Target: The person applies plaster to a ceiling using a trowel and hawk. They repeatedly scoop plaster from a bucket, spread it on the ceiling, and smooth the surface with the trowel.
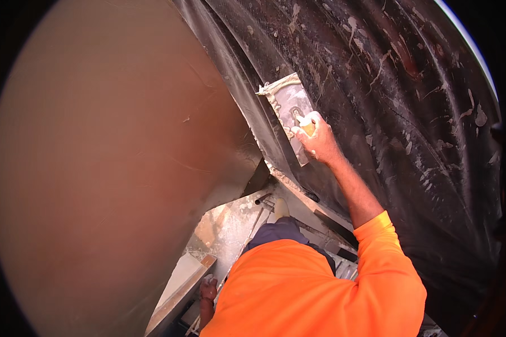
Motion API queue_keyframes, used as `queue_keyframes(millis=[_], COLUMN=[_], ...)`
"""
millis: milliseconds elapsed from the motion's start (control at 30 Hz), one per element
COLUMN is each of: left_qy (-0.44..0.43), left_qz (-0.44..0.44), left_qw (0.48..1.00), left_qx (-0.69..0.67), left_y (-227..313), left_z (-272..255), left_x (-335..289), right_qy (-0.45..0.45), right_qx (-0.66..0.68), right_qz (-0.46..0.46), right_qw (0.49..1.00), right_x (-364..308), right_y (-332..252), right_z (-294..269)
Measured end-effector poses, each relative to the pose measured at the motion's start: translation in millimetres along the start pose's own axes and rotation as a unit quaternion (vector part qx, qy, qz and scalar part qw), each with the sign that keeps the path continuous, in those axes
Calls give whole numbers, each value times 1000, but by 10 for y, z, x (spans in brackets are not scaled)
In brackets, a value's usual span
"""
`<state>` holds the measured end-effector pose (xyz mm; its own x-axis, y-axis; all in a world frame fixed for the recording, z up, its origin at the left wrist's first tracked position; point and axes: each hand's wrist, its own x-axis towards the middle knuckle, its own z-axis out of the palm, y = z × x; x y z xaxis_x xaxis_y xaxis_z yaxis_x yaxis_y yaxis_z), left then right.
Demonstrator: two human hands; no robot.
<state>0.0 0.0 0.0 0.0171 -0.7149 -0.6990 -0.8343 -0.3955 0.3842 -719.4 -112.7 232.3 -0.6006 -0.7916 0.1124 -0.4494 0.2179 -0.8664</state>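
Observation:
My right hand (316,137) is wrapped round the yellowish handle of a plastering trowel (299,100). The trowel's flat rectangular blade is smeared grey, with wet pale plaster heaped along its far and left edges. It is held in front of dark plastic sheeting (371,106), close to the edge of a smooth brown plastered surface (123,129). Low on the left, beside my body, my left hand (208,288) hangs with its fingers curled and whitish with plaster. Whatever it may hold is too small to make out.
Dried plaster splashes mark the sheeting, which hangs in folds across the right. Below, a pale, stained floor (230,224) shows beside my boot (281,208). A timber-edged board (183,286) stands at lower left, near my left hand.

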Motion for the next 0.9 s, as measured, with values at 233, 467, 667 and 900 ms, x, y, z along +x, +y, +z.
queue_keyframes(millis=[233,467,667,900], left_qy=[-54,10,-44,-62], left_qz=[-48,-42,7,12], left_qw=[997,993,997,998], left_qx=[18,-113,-62,24], left_y=[1082,809,668,835], left_z=[-432,-426,-293,-377], left_x=[-808,-692,-455,-240], right_qy=[-141,-121,-55,23], right_qx=[-458,-461,-400,-164], right_qz=[129,280,265,350], right_qw=[868,834,876,922], right_x=[-540,-1389,-1550,-1512], right_y=[1598,2432,1921,1638], right_z=[479,-150,-97,296])
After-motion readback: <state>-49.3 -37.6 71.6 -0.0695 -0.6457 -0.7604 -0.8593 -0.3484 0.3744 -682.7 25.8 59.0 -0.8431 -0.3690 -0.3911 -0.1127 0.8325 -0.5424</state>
